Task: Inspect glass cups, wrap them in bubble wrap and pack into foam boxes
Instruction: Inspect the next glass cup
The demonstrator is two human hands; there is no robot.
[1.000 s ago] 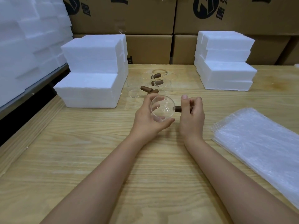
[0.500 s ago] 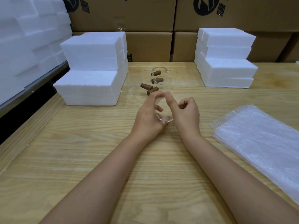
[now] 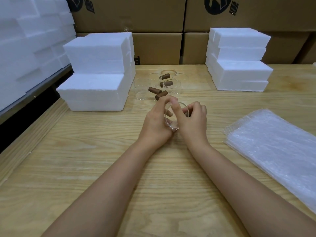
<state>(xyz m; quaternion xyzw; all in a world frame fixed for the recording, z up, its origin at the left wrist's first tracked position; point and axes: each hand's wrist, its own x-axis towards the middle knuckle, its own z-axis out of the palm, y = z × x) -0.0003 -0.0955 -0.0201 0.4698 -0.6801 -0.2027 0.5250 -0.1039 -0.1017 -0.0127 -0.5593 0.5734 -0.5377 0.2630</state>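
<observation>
From the head view, the person holds one glass cup (image 3: 171, 124) just above the counter (image 3: 102, 159), between both hands; the left grip (image 3: 156, 123) is curled round the cup's wall, thumb and fingertips meeting at the rim; the right grip (image 3: 192, 120) is also closed on the cup, its thumb across the mouth and its fingers folded at the far side. The cup's brown handle is hidden, likely inside those folded fingers, though I cannot tell.

This looks like the inspection step, with no wrapping begun. To do it well, I would turn the cup slowly by the handle, keep the left fingers light on the wall so they do not mask chips or cracks, and check rim and base against the pale wood; keeping it low over the counter limits the harm of a slip.

The other cups (image 3: 171, 86) stand just beyond the hands, their brown handles (image 3: 154, 90) pointing various ways; the bubble wrap (image 3: 273, 147) lies stacked to the right, well apart; foam boxes (image 3: 97, 69) are piled at the left and right.
</observation>
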